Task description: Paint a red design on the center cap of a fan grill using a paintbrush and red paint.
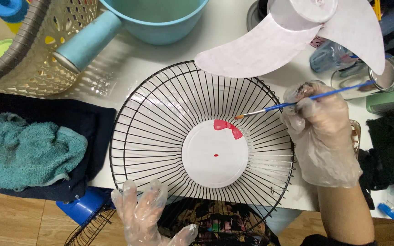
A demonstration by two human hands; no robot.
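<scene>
Wire fan guard [160, 118] steadied by open left hand [144, 212]; right hand [322, 132] grip closed on paintbrush [297, 102] near red paint [227, 127].

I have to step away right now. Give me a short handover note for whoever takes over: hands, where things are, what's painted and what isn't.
Right hand, in a clear plastic glove, holds a thin blue-handled paintbrush; its tip hovers just above the red patch.
Left hand, also gloved, steadies the near rim of the wire fan guard, fingers open.
The guard lies flat on the white table; its white centre disc faces up.
Done: a red patch at the disc's upper edge and a small red dot in the middle.
Left: the remainder of the disc is bare white.
A white fan blade lies beyond the guard.
</scene>
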